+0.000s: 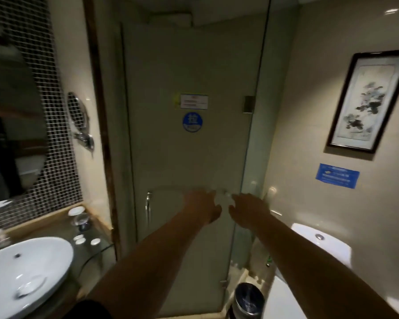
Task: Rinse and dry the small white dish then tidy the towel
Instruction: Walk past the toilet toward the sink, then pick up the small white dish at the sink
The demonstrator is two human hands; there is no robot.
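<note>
Although the room is dim and the picture blurred, the frosted glass shower door (189,146) fills the middle of the view and serves as the landmark. To the right of the door stands the beige wall (309,111), and low against it the white toilet cistern (320,245) with its round flush button. To the left of the door, past a dark wooden frame, lies the counter with the white oval basin (25,272) at its near end. Higher on the left of the door hangs the large mirror (12,134) against small mosaic tiles, with a little round swivel mirror (77,111) nearer the door. On the wall right of the door hangs a framed ink painting (369,100), and below it a blue notice (338,176). At the foot of the door, to its right, sits a dark round bin (249,298).

Both bare arms reach forward to the door at handle height. The left hand (203,206) and the right hand (249,210) are close together, fingers spread and loosely curved; whether they grip the pale, blurred towel (222,196) between them cannot be told. On the door are a blue round sticker (192,122) and a white label (194,102) above it. The small white dish (76,211) rests on the counter left of the door, near a glass and some small white items.
</note>
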